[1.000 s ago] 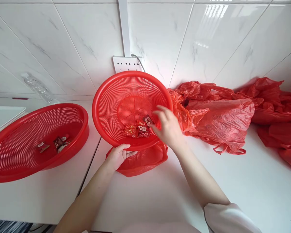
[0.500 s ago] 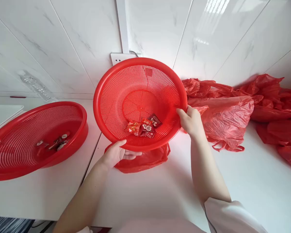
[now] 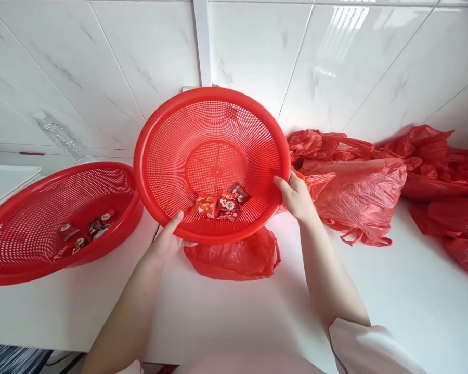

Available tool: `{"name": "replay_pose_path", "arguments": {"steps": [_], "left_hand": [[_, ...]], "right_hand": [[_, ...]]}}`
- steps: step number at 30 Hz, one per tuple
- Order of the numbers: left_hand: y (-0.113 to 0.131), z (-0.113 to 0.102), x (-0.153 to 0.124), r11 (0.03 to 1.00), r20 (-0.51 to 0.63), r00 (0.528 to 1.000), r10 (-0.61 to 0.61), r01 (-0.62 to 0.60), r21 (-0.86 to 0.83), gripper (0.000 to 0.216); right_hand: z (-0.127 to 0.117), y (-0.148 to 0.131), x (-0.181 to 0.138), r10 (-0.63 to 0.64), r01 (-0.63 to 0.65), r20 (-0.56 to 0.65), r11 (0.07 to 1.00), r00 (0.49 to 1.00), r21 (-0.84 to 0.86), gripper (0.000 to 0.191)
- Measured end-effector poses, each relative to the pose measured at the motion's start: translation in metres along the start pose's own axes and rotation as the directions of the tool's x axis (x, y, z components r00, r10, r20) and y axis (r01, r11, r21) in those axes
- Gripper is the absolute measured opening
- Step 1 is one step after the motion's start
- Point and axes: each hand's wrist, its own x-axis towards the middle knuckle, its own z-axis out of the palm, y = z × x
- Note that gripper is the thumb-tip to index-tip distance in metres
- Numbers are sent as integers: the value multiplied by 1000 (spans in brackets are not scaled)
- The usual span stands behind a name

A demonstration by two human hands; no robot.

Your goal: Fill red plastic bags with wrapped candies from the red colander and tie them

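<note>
A round red plastic basket (image 3: 214,132) with perforated walls is held up in the middle, tilted toward me. Several small wrapped snacks (image 3: 229,203) in red and dark wrappers lie together low inside it. My right hand (image 3: 296,196) grips the rim on the right, thumb over the edge. At the lower left my left hand (image 3: 168,240) has its thumb over the rim and its fingers underneath, partly hidden. Below the basket a red plastic bag (image 3: 234,257) lies on the white table (image 3: 234,311).
A second red basket (image 3: 127,236) stands tilted at the left with several small packets inside. Filled red plastic bags (image 3: 362,187) crowd the right side against the tiled wall (image 3: 253,47). A clear plastic bottle (image 3: 62,136) lies by the wall at the back left.
The held basket has shifted a little left, with both hands moving along. My left hand's fingers have gone from stretched below the rim to under it. More of the bag beneath now shows.
</note>
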Motion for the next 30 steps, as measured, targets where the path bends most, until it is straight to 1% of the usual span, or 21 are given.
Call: {"name": "replay_pose_path", "arguments": {"steps": [1, 2, 4, 5, 6, 7, 8, 9, 10, 11, 12, 13, 14, 16, 18, 20, 23, 26, 28, 29, 30], "left_hand": [[-4, 2, 2, 999, -35, 999, 18, -19, -25, 46], [-7, 4, 3, 998, -71, 997, 42, -45, -44, 41], [-12, 6, 6, 994, -122, 989, 80, -89, -67, 37], [-14, 7, 7, 992, -140, 986, 94, -105, -74, 37], [-15, 7, 8, 990, -155, 983, 103, -116, -76, 37], [-16, 8, 9, 990, -169, 980, 109, -123, -74, 38], [-18, 9, 10, 989, -179, 977, 113, -127, -71, 39], [-19, 11, 10, 989, -185, 976, 116, -130, -69, 40], [-20, 12, 10, 989, -189, 975, 114, -129, -70, 39], [-21, 14, 10, 990, -191, 976, 108, -124, -73, 38], [-22, 16, 10, 990, -191, 976, 102, -118, -74, 37], [-23, 17, 9, 991, -191, 976, 100, -115, -73, 36], [-24, 18, 9, 991, -192, 976, 98, -113, -69, 35], [-25, 19, 9, 992, -190, 976, 101, -114, -56, 34], [-25, 19, 8, 991, -183, 976, 114, -126, -53, 33], [-25, 19, 8, 989, -173, 978, 117, -130, -66, 32], [-26, 19, 7, 991, -135, 986, 95, -107, -82, 31], [-26, 18, 7, 997, -91, 994, 58, -63, -54, 31], [-26, 17, 8, 998, -92, 995, 49, -52, -33, 31], [-27, 17, 8, 998, -103, 993, 50, -53, -25, 32], [-27, 16, 8, 998, -118, 992, 55, -57, -19, 32]], "right_hand": [[5, 2, 0, -22, 22, 14, 1000, 1000, -5, 40], [11, 2, 0, -48, 48, -1, 999, 999, -21, 46], [21, 0, -2, -137, 128, -102, 988, 985, -87, 60], [25, -2, -3, -198, 179, -151, 975, 969, -128, 63], [30, -6, -5, -259, 231, -170, 959, 951, -165, 59], [34, -9, -7, -308, 280, -142, 941, 941, -188, 50], [40, -12, -10, -339, 322, -61, 927, 939, -192, 40], [45, -15, -14, -353, 359, 69, 916, 933, -179, 33], [52, -17, -18, -355, 393, 223, 905, 908, -163, 32], [59, -18, -23, -347, 426, 374, 892, 860, -152, 33], [65, -18, -28, -330, 457, 502, 876, 800, -152, 36], [72, -18, -33, -309, 487, 596, 858, 741, -162, 40], [78, -17, -38, -290, 516, 657, 838, 695, -176, 46], [85, -14, -44, -271, 556, 717, 809, 642, -191, 54], [87, -11, -46, -278, 569, 742, 805, 610, -166, 54], [83, -11, -43, -290, 565, 754, 815, 589, -127, 47], [73, -12, -36, -305, 531, 746, 844, 592, -76, 36], [64, -15, -31, -347, 463, 752, 884, 561, 62, 28], [60, -16, -29, -367, 405, 762, 902, 534, 150, 20], [59, -16, -28, -368, 377, 765, 909, 528, 176, 15], [58, -15, -28, -363, 352, 764, 917, 534, 189, 11]]}}
